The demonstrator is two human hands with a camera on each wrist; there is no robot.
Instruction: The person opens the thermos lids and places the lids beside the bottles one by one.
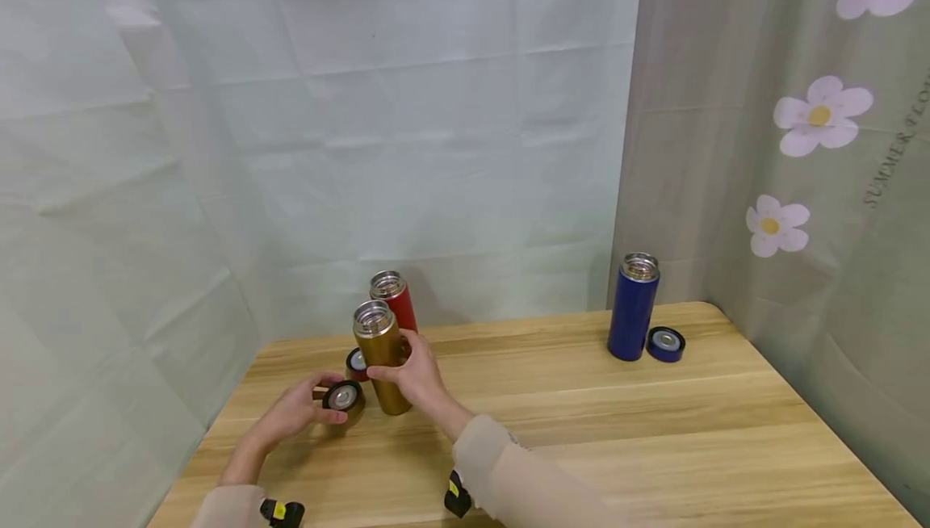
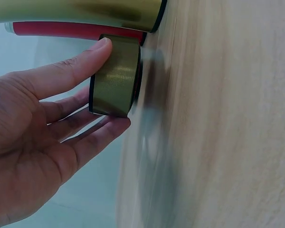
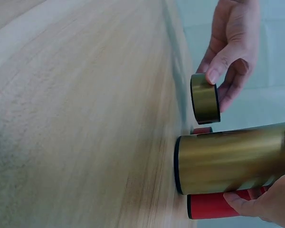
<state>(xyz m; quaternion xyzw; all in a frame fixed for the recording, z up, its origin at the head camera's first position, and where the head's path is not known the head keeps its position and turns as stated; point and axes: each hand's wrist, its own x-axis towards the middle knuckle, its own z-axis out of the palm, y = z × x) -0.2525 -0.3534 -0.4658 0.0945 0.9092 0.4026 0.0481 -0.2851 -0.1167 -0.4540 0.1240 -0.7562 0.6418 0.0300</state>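
My left hand [image 1: 294, 408] pinches a gold lid [image 2: 116, 76] between thumb and fingers, its inner side facing up in the head view. The left wrist view shows the lid just above the table. With thumb and fingers round it, my right hand [image 1: 421, 375] grips a gold thermos bottle [image 1: 387, 366], its mouth uncovered and its base at the table, to the right of the lid. Close behind stands an open red thermos bottle [image 1: 395, 298], partly hidden by the gold one. A red lid [image 1: 356, 363] lies beside them, also partly hidden.
On the right side of the wooden table [image 1: 617, 439], an uncovered blue thermos bottle [image 1: 634, 310] stands upright. Its blue lid [image 1: 666, 344] lies next to it, inner side up. Pale curtains [image 1: 450, 148] hang behind and along both sides of the table.
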